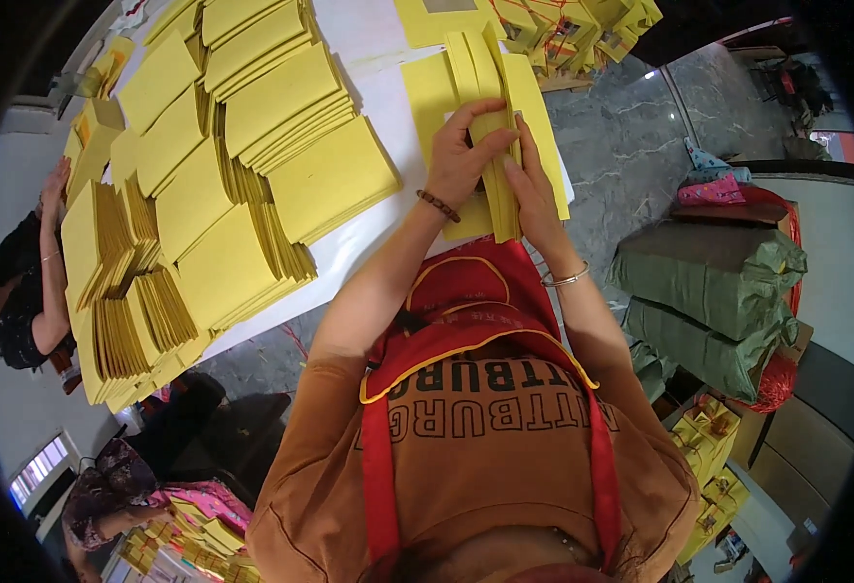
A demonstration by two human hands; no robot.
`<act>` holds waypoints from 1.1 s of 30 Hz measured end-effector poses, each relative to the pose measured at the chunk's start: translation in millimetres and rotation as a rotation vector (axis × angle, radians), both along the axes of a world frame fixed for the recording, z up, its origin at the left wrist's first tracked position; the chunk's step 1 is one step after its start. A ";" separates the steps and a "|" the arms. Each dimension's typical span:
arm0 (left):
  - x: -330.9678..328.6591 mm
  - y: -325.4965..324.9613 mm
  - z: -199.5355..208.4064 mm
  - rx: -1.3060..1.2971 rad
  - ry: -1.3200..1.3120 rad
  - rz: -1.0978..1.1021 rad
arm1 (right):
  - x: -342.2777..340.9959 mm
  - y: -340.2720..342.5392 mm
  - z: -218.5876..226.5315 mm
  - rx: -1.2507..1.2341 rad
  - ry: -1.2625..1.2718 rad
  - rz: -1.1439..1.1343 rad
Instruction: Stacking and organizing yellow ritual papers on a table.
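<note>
A long piece of folded yellow paper point(486, 73) stands narrow between my hands at the table's right end, its layers pressed together. My left hand point(463, 151), with a brown bead bracelet at the wrist, grips it from the left, thumb over the top. From the other side my right hand point(536, 189), with a silver bangle, closes its fingers and thumb along the right edge. Beneath lies a flat yellow sheet point(427, 83), partly hidden by my left hand. Whether the folded piece is one sheet or several, I cannot tell.
Overlapping stacks of flat yellow paper pieces point(335, 175) cover the white table's point(378, 39) left side. Yellow bundles with red cords point(568, 34) sit at the far right. Green wrapped bales point(704, 257) stand on the right. Another person's arm point(51, 262) reaches in at left; someone else works lower left.
</note>
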State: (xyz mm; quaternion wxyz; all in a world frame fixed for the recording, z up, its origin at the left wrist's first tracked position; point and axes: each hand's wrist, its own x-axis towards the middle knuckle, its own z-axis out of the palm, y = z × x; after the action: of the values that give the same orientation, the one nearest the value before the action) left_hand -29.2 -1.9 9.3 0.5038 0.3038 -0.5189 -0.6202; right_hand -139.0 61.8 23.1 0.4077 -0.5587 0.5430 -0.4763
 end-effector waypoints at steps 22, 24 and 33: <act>-0.9 -1.4 -4.3 0.033 0.051 0.029 | 1.5 2.3 3.8 0.001 -0.083 0.015; -0.7 -3.7 -9.1 -0.034 -0.042 0.059 | -0.7 2.1 3.3 0.015 -0.090 0.013; -9.0 0.7 -8.7 -0.033 0.099 0.206 | 1.7 0.5 3.5 0.028 -0.134 -0.012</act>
State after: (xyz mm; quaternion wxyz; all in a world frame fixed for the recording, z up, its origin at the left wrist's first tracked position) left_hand -38.2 -1.2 0.6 0.5949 0.3163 -0.4694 -0.5707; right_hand -137.3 62.3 26.6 0.4481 -0.5165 0.5245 -0.5074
